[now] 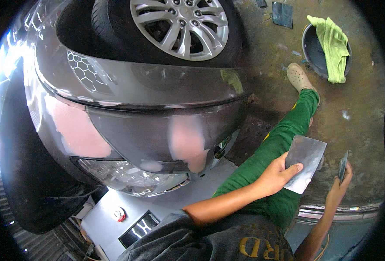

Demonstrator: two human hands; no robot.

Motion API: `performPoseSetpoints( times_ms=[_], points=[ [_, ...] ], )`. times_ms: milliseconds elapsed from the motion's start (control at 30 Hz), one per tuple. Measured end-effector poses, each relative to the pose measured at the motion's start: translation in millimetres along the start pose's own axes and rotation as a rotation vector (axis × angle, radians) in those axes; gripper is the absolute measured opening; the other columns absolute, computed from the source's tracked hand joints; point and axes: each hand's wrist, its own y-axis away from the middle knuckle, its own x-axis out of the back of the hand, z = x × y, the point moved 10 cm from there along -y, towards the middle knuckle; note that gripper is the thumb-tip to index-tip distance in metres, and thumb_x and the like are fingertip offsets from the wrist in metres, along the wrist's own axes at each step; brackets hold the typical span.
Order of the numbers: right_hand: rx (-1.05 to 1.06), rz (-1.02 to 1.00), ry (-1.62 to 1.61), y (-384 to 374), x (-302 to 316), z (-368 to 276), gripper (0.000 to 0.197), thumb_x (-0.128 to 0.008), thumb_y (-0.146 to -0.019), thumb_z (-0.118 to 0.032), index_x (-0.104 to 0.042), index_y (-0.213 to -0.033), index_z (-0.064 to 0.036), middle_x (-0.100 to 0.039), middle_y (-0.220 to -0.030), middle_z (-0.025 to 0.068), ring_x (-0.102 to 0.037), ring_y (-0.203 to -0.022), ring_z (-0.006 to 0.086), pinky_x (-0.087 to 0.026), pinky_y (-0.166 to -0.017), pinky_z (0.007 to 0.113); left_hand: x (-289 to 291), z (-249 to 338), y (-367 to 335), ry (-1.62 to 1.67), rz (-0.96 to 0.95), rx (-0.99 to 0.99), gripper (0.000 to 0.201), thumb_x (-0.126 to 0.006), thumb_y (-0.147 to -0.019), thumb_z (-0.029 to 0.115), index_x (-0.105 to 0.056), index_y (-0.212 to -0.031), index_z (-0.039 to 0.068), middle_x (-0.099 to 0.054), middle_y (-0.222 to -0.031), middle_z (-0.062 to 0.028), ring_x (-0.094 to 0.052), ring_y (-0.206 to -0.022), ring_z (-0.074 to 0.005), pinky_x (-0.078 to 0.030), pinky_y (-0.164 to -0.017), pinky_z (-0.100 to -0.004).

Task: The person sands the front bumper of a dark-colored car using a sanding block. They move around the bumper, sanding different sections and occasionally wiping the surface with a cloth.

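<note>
My left hand (280, 175) grips a flat grey rectangular plate (305, 156), thumb on its face and fingers behind. Its lower end is whitish, with a small white blob at one edge. To the right, my right hand (340, 185) pinches a thin dark flat piece (343, 166), seen nearly edge-on, so its kind is unclear. The two pieces are apart. Both hands are over my green-trousered leg and the floor, away from the dark grey car panel (136, 130), which bears a pinkish patch (186, 139) and a larger pink patch (81, 130).
Left of me stands the car, with a wheel (190, 30) above and a headlight (131, 176) below. A dark basin (312, 50) with a lime-green cloth (335, 52) over its rim sits on the floor beyond my shoe. Dark sheets (283, 15) lie nearby.
</note>
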Motion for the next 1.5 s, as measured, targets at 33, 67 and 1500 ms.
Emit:
performPoseSetpoints(
  times_ms=[33,67,1500],
  points=[
    [0.009,0.018,0.020,-4.3,-1.3,7.0,0.057,-0.050,-0.091,0.004,-0.048,-0.146,-0.0051,-0.049,-0.150,0.0149,-0.043,-0.142,0.0290,-0.025,-0.123,0.042,2.8,-6.6,-2.7,-0.006,-0.012,0.004,0.041,-0.067,-0.103,0.023,-0.055,-0.134,-0.001,-0.068,-0.118,-0.0043,-0.061,-0.105,-0.0103,-0.050,-0.094,-0.0299],
    [0.019,0.038,0.040,-9.1,-1.7,12.7,0.054,-0.051,-0.093,0.002,-0.048,-0.146,-0.0055,-0.049,-0.150,0.0147,-0.043,-0.143,0.0293,-0.025,-0.123,0.042,5.2,-12.6,-5.0,-0.011,-0.028,0.006,0.042,-0.067,-0.103,0.023,-0.055,-0.134,-0.002,-0.068,-0.118,-0.0041,-0.061,-0.105,-0.0103,-0.050,-0.094,-0.0299],
    [1.357,0.020,0.221,230.7,-249.7,-534.5,0.085,-0.041,-0.101,-0.065,-0.036,-0.157,-0.0008,-0.028,-0.167,0.0181,-0.018,-0.155,0.0438,-0.013,-0.123,0.065,244.3,147.2,498.3,-0.229,0.766,-1.241,0.089,-0.065,-0.096,0.046,-0.026,-0.158,-0.003,-0.054,-0.059,-0.0085,-0.048,-0.042,-0.0133,-0.038,-0.039,-0.0251]
  ],
)
